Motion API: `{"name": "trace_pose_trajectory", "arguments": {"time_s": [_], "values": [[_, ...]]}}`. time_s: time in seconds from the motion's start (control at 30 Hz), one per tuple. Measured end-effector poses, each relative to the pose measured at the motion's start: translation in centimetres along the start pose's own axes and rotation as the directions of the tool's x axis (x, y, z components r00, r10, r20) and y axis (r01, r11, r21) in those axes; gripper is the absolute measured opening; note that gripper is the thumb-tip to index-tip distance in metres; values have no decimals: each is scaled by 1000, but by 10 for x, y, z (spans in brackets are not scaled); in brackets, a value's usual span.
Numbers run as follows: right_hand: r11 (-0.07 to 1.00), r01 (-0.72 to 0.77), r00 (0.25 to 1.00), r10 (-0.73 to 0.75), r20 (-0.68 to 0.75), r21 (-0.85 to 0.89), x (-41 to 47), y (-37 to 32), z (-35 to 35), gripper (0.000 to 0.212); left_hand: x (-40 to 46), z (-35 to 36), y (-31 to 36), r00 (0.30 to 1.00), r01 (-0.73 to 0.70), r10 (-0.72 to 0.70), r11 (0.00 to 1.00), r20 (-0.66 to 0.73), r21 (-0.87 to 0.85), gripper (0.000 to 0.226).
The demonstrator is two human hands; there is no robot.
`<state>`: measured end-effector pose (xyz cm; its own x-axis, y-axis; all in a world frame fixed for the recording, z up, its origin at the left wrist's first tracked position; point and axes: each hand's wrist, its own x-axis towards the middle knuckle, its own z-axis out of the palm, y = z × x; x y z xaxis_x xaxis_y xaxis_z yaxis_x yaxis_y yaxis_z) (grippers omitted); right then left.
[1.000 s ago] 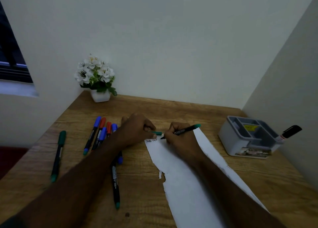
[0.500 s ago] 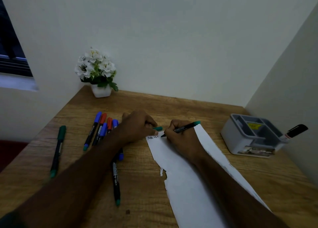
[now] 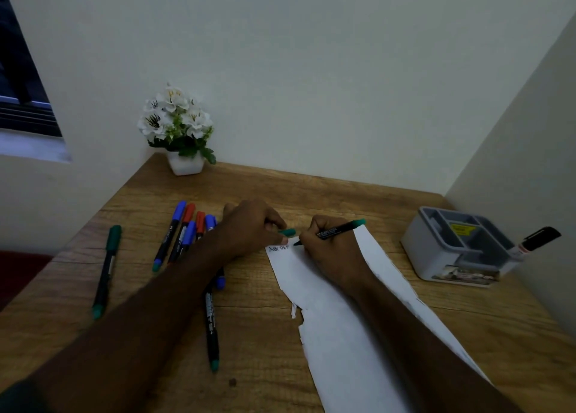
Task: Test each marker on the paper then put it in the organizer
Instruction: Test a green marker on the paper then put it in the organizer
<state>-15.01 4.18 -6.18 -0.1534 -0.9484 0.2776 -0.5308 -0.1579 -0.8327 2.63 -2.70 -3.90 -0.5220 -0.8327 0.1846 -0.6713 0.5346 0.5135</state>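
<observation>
My right hand (image 3: 330, 250) grips a green-ended black marker (image 3: 339, 229) with its tip on the top edge of the white paper (image 3: 343, 334), beside a short line of handwriting (image 3: 278, 248). My left hand (image 3: 249, 225) pinches the marker's green cap (image 3: 287, 232) and rests at the paper's top left corner. The grey organizer (image 3: 436, 256) stands at the right, a black-capped marker (image 3: 537, 239) leaning in its far right slot. Several blue and red capped markers (image 3: 184, 228) lie left of my left hand. One green marker (image 3: 106, 270) lies further left, another (image 3: 212, 328) under my left forearm.
A white pot of white flowers (image 3: 179, 132) stands in the back left corner of the wooden desk (image 3: 343, 194). Walls close the desk at the back and right. The paper's left edge is torn (image 3: 297, 314). A window (image 3: 18, 79) is at the far left.
The marker tip has moved slightly right along the paper's top edge, adding to the writing. The camera has shifted a little. My left hand keeps hold of the cap.
</observation>
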Motion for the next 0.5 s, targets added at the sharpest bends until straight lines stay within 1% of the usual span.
{"name": "trace_pose_trajectory", "arguments": {"time_s": [0.1,0.27,0.37,0.5], "values": [[999,4,1000,-4,6,-32,0,0,0,28,0,0,0,1000,0,0,1000,-3,-12,34],[999,-14,1000,14,-2,-33,1,3,-2,23,-1,0,-1,1000,1,0,1000,3,-15,34],[999,-5,1000,5,-4,-50,2,2,-1,29,-1,0,-1,1000,0,0,1000,3,-19,34],[1000,-9,1000,9,-14,-16,2,5,-2,26,-2,-1,1,1000,18,-18,1000,-2,-19,33]]}}
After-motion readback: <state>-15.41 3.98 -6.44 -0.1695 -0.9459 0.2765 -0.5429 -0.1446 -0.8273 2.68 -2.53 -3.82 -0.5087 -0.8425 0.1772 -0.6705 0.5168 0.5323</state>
